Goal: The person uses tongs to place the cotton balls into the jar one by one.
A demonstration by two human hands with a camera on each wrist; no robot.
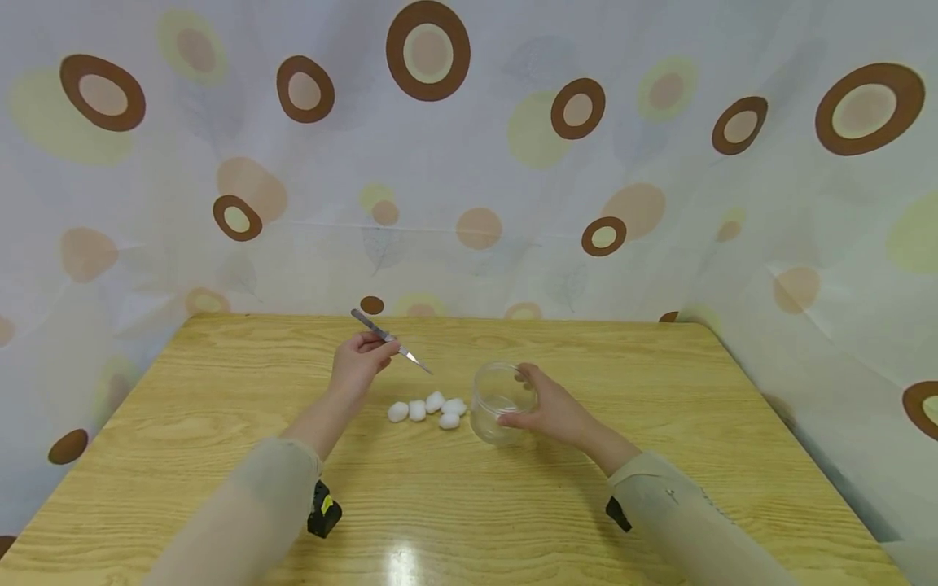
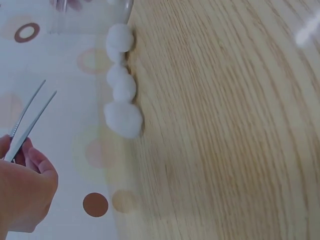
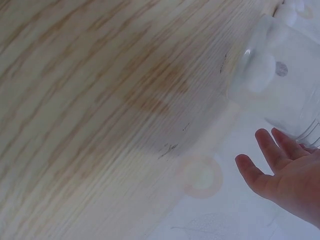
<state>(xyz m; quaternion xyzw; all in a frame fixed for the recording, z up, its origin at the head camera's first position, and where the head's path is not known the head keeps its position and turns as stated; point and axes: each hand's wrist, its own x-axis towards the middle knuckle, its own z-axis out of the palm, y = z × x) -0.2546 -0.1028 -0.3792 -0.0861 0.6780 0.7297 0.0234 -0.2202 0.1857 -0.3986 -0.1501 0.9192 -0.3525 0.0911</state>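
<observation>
In the head view my left hand (image 1: 361, 364) pinches metal tweezers (image 1: 392, 340) near their middle, the tips angled down to the right. Their two prongs stand apart in the left wrist view, with nothing between them. Several white cotton balls (image 1: 436, 402) lie in a loose cluster on the table, below and right of the left hand. Just right of them stands a clear, open-topped jar (image 1: 487, 425). My right hand (image 1: 551, 408) grips the jar from its right side, thumb in front and fingers at the far rim. The other fingers (image 3: 270, 150) spread out beside it.
The wooden table (image 1: 586, 521) reaches back to a patterned curtain (image 1: 469, 179), which hangs behind it and along both sides. A black wrist device (image 1: 323, 510) shows under the left sleeve, and another (image 1: 618, 514) under the right.
</observation>
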